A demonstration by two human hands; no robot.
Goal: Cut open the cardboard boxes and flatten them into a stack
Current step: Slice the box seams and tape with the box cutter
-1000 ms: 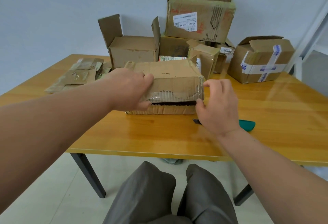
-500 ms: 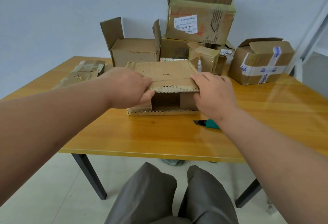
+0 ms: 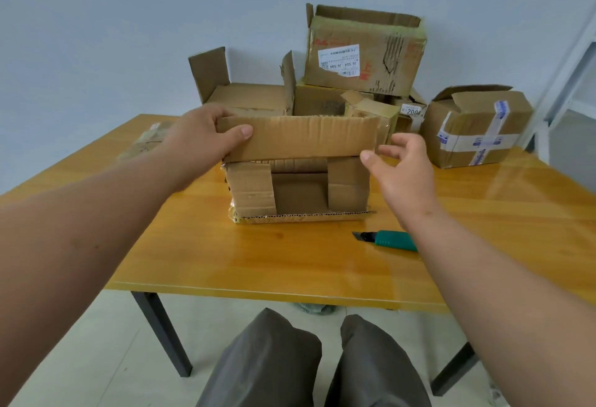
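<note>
Cardboard dominates the far half of the counter (image 3: 322, 264): a heap of unopened boxes (image 3: 361, 51) sits around twelve to two o'clock, still to be dealt with, while a few flattened pieces (image 3: 145, 145) lie at about ten o'clock, a small start on the stack. At the centre, the box being worked on (image 3: 300, 187) now has its near side open; a second ago that long flap (image 3: 300, 139) was folded down shut, and it has since been swung up to stand upright, exposing the two short inner flaps and the dark hollow between them. The left hand (image 3: 200, 139) pinches the flap's left end, thumb in front. The right hand (image 3: 403, 164) has let go and hovers at the flap's right end, fingers spread, holding nothing. The green knife (image 3: 387, 239) lies idle at four o'clock, so I judge this end's cutting is done and folding flat comes next.
</note>
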